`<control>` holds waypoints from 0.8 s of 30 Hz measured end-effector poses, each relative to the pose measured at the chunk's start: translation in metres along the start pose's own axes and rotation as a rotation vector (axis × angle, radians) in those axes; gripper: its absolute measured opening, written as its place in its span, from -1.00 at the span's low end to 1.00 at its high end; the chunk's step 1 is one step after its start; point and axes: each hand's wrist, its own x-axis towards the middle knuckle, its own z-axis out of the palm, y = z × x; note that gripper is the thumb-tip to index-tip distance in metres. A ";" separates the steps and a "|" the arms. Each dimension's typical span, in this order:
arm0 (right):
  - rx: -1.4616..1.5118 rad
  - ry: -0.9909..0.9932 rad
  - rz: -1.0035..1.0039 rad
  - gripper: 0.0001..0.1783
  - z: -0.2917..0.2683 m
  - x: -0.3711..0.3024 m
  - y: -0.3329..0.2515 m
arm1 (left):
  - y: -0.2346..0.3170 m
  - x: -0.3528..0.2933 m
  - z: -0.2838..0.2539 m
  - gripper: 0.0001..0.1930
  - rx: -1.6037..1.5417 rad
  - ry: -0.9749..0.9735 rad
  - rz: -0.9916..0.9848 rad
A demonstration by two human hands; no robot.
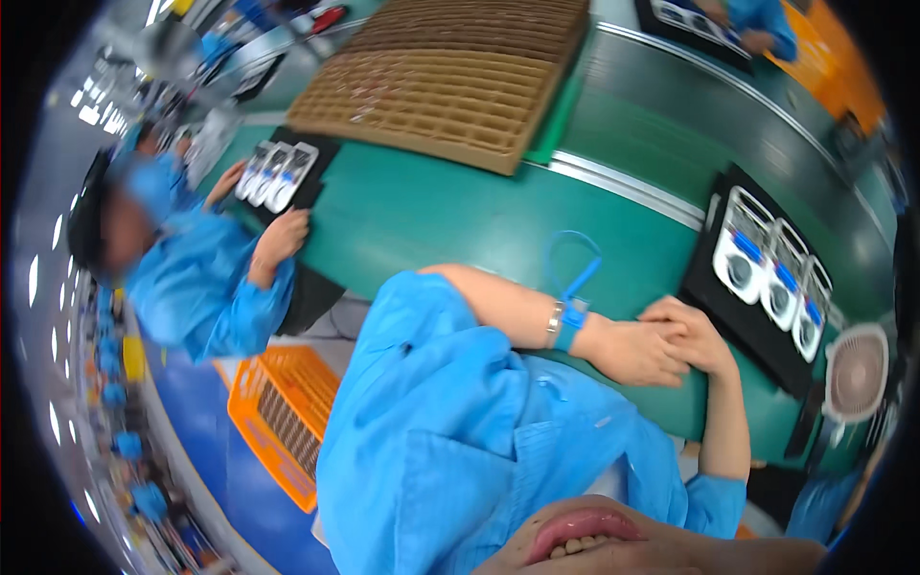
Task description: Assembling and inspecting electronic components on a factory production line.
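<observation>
The green bench [450, 216] filled most of the view, bending from upper left to lower right with a metal strip along its far side. On it, at the top, lay a big brown cardboard grid [450, 72] of many small cells. Your blue smock [460, 441] took up the lower middle.

To your left, a co-worker [201, 268] in the same blue sat at the bench, both hands by a black tray [311, 182] that held 3 white parts. An orange crate [278, 412] stood on the blue floor between the 2 of you.

At your right, a second black tray [743, 316] lay on the bench and carried 3 white parts [776, 273] with blue tabs and round openings, set in a row. A small white fan [856, 372] stood just past its near end.

Your 2 hands rested together on the bench, just beside that tray's left edge. Your left hand [637, 350] lay closed and touched your right hand [695, 335], whose fingers folded against it. Neither held a part that I could see. A blue wrist strap [572, 314] sat on your left wrist beside a metal band, and its blue cord looped over the bench behind.
</observation>
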 end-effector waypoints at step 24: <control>0.345 -0.045 0.048 -0.69 0.012 -0.001 -0.021 | 0.133 -0.109 -0.223 -0.61 -0.477 0.174 -0.947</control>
